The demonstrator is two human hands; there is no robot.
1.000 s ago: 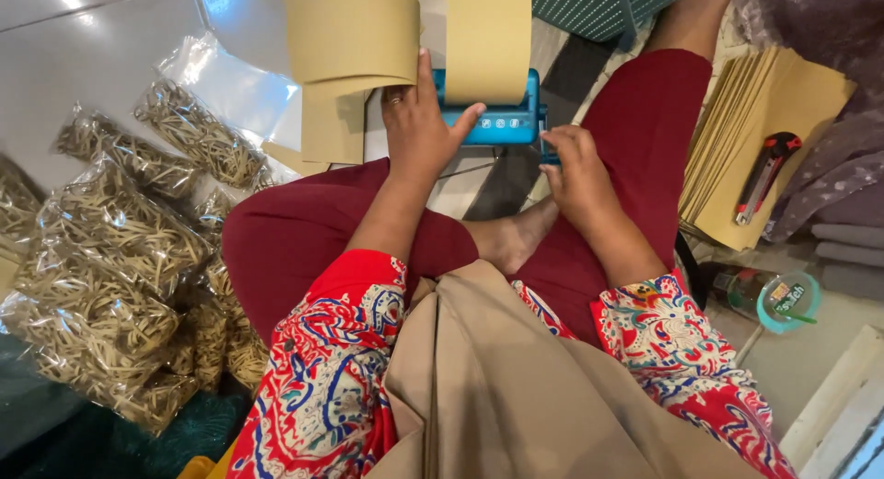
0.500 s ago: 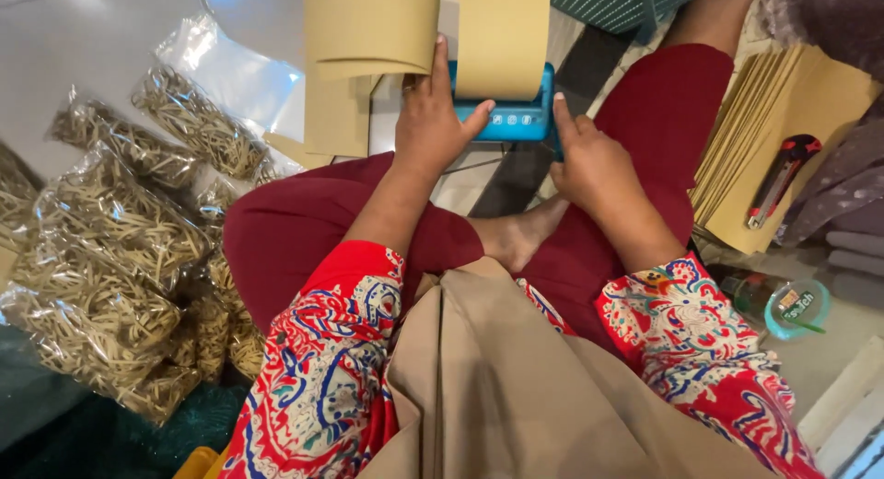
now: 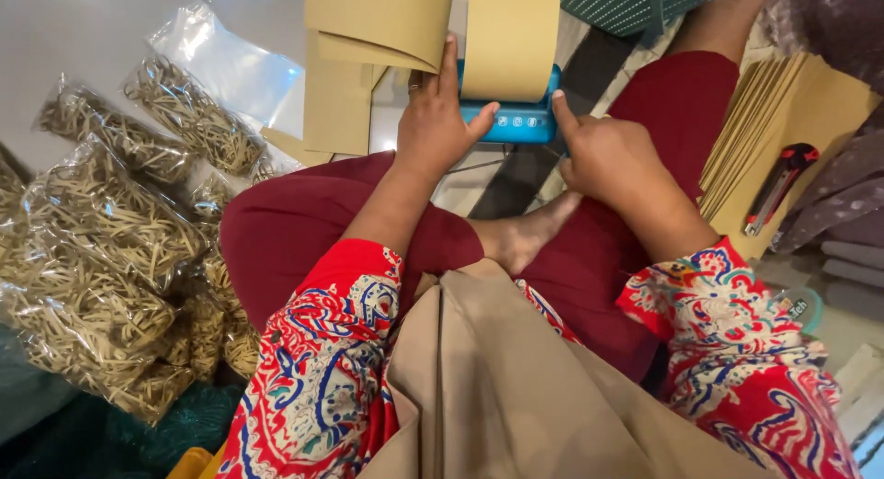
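Person seated cross-legged on floor, red trousers. Blue machine point(image 3: 516, 120) on floor ahead of knees, a tan sheet point(image 3: 511, 37) standing up out of its top. Left hand point(image 3: 437, 120) lies spread over the machine's left end, thumb on its front face, fingers reaching to the sheet's left edge; grips nothing. Right hand point(image 3: 608, 157) loosely curled at the machine's right corner, forefinger tip touching it; holds nothing. More tan paper point(image 3: 368, 37) lies left of the machine. Clear bags point(image 3: 101, 249) at far left, each packed with pale yellow rubber bands. Envelope stack point(image 3: 783, 138) at right; red cutter point(image 3: 778, 189) on top.
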